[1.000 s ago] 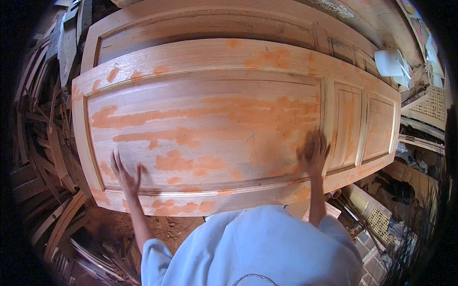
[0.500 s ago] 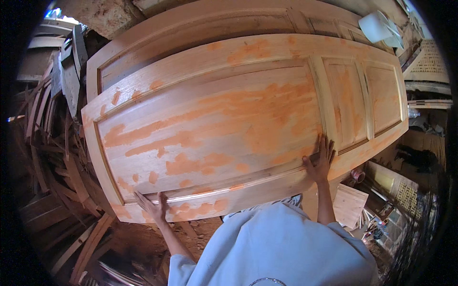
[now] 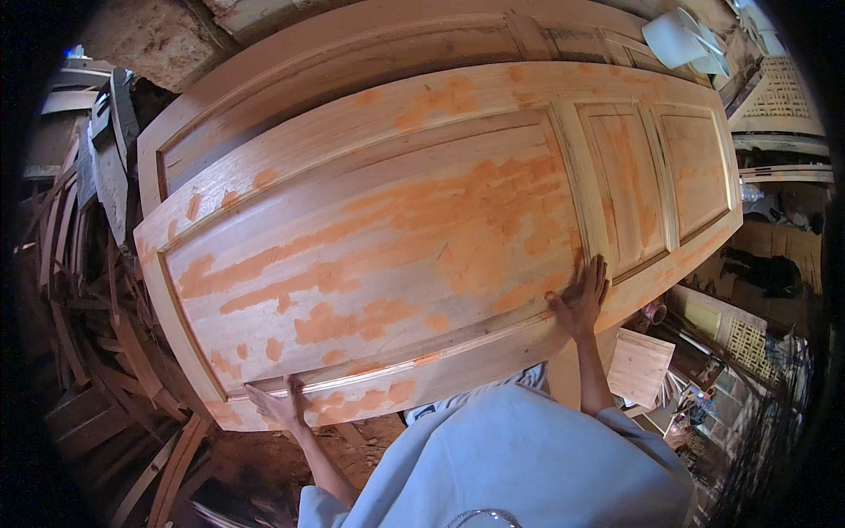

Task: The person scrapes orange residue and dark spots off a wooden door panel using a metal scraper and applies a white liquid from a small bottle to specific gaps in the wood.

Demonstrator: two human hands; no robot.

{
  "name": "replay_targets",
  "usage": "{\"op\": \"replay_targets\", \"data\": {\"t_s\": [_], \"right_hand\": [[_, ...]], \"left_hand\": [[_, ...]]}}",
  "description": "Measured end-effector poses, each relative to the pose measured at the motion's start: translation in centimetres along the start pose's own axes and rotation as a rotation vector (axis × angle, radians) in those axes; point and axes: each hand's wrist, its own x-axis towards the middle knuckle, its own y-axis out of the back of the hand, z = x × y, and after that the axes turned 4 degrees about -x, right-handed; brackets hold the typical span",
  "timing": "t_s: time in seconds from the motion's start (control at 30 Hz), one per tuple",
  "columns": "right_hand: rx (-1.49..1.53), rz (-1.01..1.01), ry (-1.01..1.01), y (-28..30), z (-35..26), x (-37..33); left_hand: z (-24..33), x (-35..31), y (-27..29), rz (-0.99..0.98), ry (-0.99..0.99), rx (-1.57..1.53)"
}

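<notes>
My left hand (image 3: 280, 405) is at the lower left of the frame, fingers stretched toward the left and thumb standing apart from them. It lies on the lower rail (image 3: 484, 363) of a panelled wooden door (image 3: 414, 255), near that rail's left end. My right hand (image 3: 580, 304) is right of the centre, fingers pointing up and thumb held out to the left. It lies on the door where the lower rail meets the upright between the large panel (image 3: 396, 273) and the smaller ones. Both hands are spread, with nothing pinched in either; how hard they press, I cannot tell.

The door fills the middle of the frame, running from the left side to the right, its left end sitting lower. Orange patches (image 3: 356, 321) streak the large panel, with more on the rails and on the two small panels (image 3: 695, 167) at the right.

A second door (image 3: 326, 75) shows behind it along the top. A white bucket (image 3: 669, 40) is at the upper right, scrap wood (image 3: 132, 352) heaps up on the left, and a small pale board (image 3: 641, 365) is at the lower right. My light blue shirt (image 3: 519, 449) fills the bottom centre.
</notes>
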Motion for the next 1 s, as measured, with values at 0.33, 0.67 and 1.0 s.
{"op": "replay_targets", "data": {"t_s": [0.33,0.67,1.0], "right_hand": [[-0.028,0.024,0.044,0.0,0.8,0.8],[0.129,0.111,0.502,-2.1,-10.3,24.9],[0.034,0.103,0.652,-3.1,-11.8,29.5]], "left_hand": [[1.9,0.3,0.3,-0.052,0.041,0.011],[19.5,17.3,5.1,0.47,-0.513,-0.425],[22.3,28.0,3.7,0.379,-0.298,-0.16]]}}
